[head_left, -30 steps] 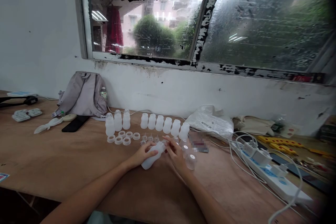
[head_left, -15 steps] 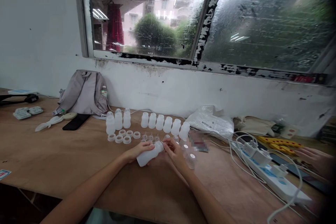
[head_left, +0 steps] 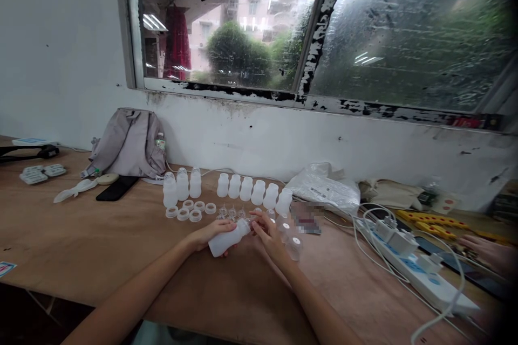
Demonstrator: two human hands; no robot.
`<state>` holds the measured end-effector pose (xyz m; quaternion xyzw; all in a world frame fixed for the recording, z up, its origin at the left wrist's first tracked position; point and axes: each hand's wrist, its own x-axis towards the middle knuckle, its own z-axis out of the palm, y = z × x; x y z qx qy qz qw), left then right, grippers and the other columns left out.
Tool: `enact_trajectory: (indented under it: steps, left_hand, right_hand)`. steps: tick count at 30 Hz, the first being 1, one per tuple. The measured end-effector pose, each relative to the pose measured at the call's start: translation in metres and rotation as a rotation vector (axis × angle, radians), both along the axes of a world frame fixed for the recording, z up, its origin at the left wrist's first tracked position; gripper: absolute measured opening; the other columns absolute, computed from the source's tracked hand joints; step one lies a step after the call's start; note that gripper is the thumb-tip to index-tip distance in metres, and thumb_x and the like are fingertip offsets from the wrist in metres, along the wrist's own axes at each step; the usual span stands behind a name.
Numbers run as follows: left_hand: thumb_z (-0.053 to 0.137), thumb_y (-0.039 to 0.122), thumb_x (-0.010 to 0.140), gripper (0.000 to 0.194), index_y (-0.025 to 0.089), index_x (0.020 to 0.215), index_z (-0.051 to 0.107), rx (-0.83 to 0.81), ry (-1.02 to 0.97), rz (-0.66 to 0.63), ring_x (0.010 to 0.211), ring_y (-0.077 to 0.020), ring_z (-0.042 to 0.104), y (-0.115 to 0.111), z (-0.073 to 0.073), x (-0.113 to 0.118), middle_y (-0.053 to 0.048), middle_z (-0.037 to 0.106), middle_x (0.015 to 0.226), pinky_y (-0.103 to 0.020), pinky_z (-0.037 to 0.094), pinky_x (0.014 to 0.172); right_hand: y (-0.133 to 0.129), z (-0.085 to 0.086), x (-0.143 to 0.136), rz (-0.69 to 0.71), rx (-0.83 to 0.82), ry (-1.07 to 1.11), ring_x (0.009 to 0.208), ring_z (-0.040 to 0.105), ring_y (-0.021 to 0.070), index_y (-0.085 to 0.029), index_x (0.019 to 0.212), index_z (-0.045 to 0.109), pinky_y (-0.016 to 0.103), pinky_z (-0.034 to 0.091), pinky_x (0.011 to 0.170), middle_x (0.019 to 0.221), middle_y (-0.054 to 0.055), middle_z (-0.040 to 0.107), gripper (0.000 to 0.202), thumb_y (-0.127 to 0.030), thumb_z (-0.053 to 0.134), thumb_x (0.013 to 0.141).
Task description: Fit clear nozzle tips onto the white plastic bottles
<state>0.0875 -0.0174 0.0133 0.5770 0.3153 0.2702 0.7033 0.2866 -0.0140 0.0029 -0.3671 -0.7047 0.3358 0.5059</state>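
Observation:
A white translucent bottle (head_left: 223, 242) lies tilted in my left hand (head_left: 216, 230), its neck pointing up and right. My right hand (head_left: 267, 232) is at the neck end, fingers bent around a small clear part there that is hard to make out. Behind my hands are clear nipples (head_left: 232, 210), partly hidden by my fingers. White rings (head_left: 195, 215) lie in two rows to the left. Several open bottles (head_left: 246, 188) stand in a row at the back, and three capped bottles (head_left: 182, 186) stand left of them. Clear domed caps (head_left: 296, 248) lie beside my right wrist.
A grey backpack (head_left: 128, 143) and black phone (head_left: 117, 188) are at the left. Behind on the right lies a silvery plastic bag (head_left: 324, 188). A power strip (head_left: 421, 269) with looping cables runs along the right, near another person's hand (head_left: 485, 250) and yellow pieces (head_left: 429, 221).
The held bottle and my left hand have shifted slightly left. My right fingers have changed their bend a little at the neck. The other person's hand has moved slightly.

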Motion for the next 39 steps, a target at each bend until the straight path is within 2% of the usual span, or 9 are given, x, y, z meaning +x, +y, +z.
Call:
enact_trajectory:
  steps: [8, 21, 27, 32, 39]
  left_hand:
    - [0.054, 0.055, 0.071, 0.042, 0.017, 0.086, 0.047, -0.002, 0.007, 0.005, 0.040, -0.0104, 0.054, -0.0003, 0.0018, -0.0003, -0.004, 0.062, 0.069, -0.016, 0.034, 0.033]
    - [0.055, 0.054, 0.071, 0.041, 0.017, 0.086, 0.048, 0.010, 0.015, -0.009, 0.039, -0.0095, 0.053, -0.0004, 0.0013, -0.0015, -0.003, 0.062, 0.068, -0.017, 0.036, 0.035]
    - [0.054, 0.052, 0.072, 0.040, 0.016, 0.089, 0.048, 0.004, 0.012, -0.030, 0.040, -0.0100, 0.054, -0.0012, 0.0006, -0.0021, -0.003, 0.062, 0.067, -0.017, 0.037, 0.036]
    - [0.052, 0.050, 0.074, 0.039, 0.015, 0.091, 0.049, 0.000, 0.004, -0.072, 0.042, -0.0108, 0.055, -0.0024, 0.0010, -0.0029, -0.005, 0.062, 0.070, -0.019, 0.038, 0.038]
    - [0.052, 0.051, 0.074, 0.039, 0.016, 0.091, 0.048, -0.015, 0.012, -0.086, 0.042, -0.0105, 0.055, -0.0004, -0.0004, -0.0045, -0.005, 0.063, 0.069, -0.020, 0.041, 0.040]
  right_hand:
    - [0.0028, -0.0014, -0.0006, -0.003, -0.042, 0.080, 0.057, 0.050, 0.0130, -0.020, 0.082, 0.049, 0.026, 0.042, 0.054, 0.063, -0.002, 0.050, 0.018, -0.038, 0.050, 0.079]
    - [0.0033, -0.0004, -0.0009, 0.014, -0.072, 0.085, 0.054, 0.048, 0.0131, -0.021, 0.071, 0.048, 0.025, 0.040, 0.050, 0.061, -0.002, 0.048, 0.023, -0.043, 0.051, 0.077]
    - [0.0008, 0.0017, -0.0014, -0.012, -0.069, -0.014, 0.047, 0.043, 0.0121, -0.022, 0.061, 0.046, 0.025, 0.034, 0.044, 0.054, -0.002, 0.047, 0.030, -0.045, 0.045, 0.080]
    - [-0.0003, 0.0022, 0.0002, -0.046, -0.025, -0.078, 0.043, 0.038, 0.0107, -0.021, 0.049, 0.040, 0.024, 0.030, 0.042, 0.044, -0.004, 0.039, 0.040, -0.046, 0.045, 0.081]
    - [-0.0006, 0.0024, -0.0018, 0.057, -0.168, -0.024, 0.038, 0.037, 0.0091, -0.021, 0.057, 0.043, 0.023, 0.026, 0.036, 0.047, -0.005, 0.041, 0.037, -0.051, 0.046, 0.077]
